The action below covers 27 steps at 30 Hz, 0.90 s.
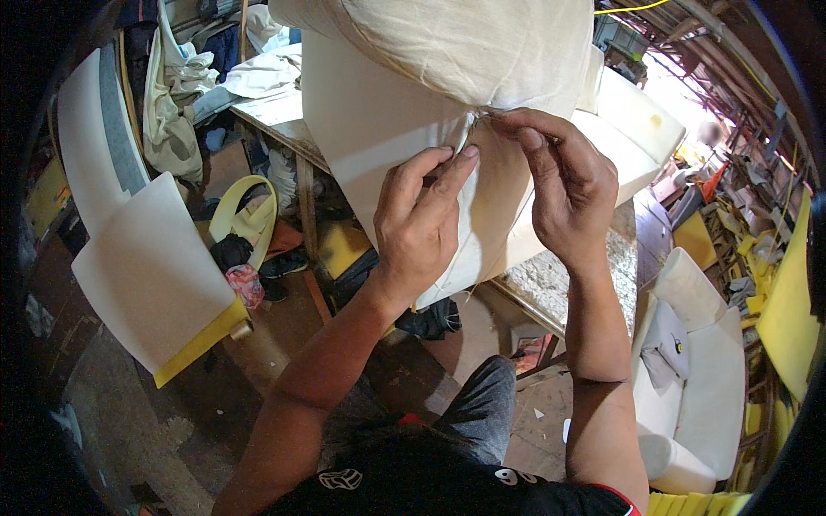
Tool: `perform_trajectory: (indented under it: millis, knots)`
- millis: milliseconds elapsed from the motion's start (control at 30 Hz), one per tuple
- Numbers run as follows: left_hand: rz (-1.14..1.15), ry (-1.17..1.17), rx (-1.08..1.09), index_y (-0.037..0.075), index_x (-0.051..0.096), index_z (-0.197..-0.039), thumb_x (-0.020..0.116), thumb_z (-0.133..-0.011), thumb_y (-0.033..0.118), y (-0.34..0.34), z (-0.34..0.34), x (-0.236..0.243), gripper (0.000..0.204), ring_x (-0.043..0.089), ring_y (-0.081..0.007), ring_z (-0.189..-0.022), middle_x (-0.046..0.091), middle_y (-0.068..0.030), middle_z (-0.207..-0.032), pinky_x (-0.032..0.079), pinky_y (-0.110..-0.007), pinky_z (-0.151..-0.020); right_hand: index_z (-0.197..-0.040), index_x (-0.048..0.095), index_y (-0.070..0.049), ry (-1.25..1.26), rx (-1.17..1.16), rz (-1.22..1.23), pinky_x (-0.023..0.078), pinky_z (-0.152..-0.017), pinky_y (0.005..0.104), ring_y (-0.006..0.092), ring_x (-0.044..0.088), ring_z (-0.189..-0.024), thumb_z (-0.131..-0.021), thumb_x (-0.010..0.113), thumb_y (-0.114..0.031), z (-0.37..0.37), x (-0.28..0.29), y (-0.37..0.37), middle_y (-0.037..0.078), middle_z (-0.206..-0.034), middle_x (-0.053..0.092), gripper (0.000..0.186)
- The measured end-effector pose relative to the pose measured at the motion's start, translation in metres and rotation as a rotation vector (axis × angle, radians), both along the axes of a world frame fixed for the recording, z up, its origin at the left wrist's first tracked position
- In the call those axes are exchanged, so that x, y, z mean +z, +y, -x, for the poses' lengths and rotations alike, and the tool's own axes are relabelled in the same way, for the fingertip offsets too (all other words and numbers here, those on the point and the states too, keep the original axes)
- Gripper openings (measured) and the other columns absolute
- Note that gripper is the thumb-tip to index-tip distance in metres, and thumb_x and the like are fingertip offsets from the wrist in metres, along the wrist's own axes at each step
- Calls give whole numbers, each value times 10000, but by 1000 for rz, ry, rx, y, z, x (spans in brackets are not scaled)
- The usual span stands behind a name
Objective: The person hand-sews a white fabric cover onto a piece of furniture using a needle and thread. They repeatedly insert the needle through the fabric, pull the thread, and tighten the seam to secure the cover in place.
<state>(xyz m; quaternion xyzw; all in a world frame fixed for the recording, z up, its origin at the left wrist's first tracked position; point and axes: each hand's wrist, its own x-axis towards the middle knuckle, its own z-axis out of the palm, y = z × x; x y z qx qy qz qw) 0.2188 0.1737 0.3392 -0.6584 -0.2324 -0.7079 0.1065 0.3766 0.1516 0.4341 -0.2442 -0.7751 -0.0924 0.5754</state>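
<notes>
A large upholstered furniture piece (370, 129) in cream fabric stands in front of me, with a rounded padded part (465, 52) on top. My left hand (422, 224) pinches a raised fabric edge (465, 142) just below that padding, thumb and fingertips together. Close beside it, my right hand (568, 172) has thumb and index finger pressed together at the upper end of the same edge. Whatever lies between the right fingertips is too small to make out. Loose threads (471, 297) hang at the lower border of the cover.
The piece rests on a worn workbench (559, 275). At right stands a small cream sofa (697, 387) with grey cloth on its seat. Curved white padded panels (163, 275) are at left. Yellow foam (787, 301) lines the right side; a person (707, 142) is far back.
</notes>
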Motion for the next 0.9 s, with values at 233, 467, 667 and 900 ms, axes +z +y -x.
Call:
perform_trajectory:
  millis: [233, 467, 667, 900]
  knots:
    - [-2, 2, -4, 42, 738, -1275, 623, -847, -162, -1, 1, 0, 488, 682, -268, -1018, 653, -154, -1188, 565, -352, -886, -1102, 710, 50, -86, -61, 64, 569, -862, 311, 221, 749, -941, -1044, 587, -65, 0, 11, -6, 148, -998, 772, 178]
    - [5, 19, 30, 40, 738, -1275, 626, -839, -162, -1, 3, 0, 493, 678, -272, -1028, 653, -153, -1192, 559, -354, -905, -1096, 709, 52, -28, -33, 155, 575, -851, 310, 220, 752, -932, -1055, 582, -101, 6, 15, -5, 152, -982, 772, 203]
    - [-3, 8, 6, 53, 738, -1281, 626, -835, -156, -1, 1, 0, 506, 674, -282, -1040, 651, -153, -1198, 555, -358, -902, -1038, 749, -20, 36, -78, 2, 576, -720, 336, 279, 771, -811, -985, 620, -54, 6, 5, 3, 172, -901, 756, 143]
    - [8, -6, -17, 52, 730, -1297, 612, -836, -161, -1, 0, -1, 521, 672, -283, -1042, 642, -162, -1196, 552, -355, -902, -1032, 749, -12, -43, -26, 104, 574, -728, 340, 305, 766, -826, -983, 641, -82, 3, 15, 3, 163, -918, 758, 138]
